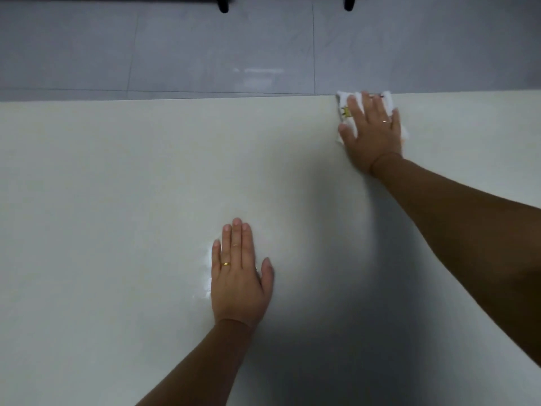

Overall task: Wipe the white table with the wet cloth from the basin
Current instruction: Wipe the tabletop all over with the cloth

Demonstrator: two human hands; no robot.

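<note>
The right hand [373,133] is pressing flat, fingers spread, on the cloth [345,111] at the table's [117,186] far edge; the left hand [238,273] is lying open and empty nearer, well apart.

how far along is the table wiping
Done: the cloth is out on the white table, with a wet sheen beside the flat left hand. In hand: the right hand presses the cloth at the far edge. How much remains can't be judged.
</note>
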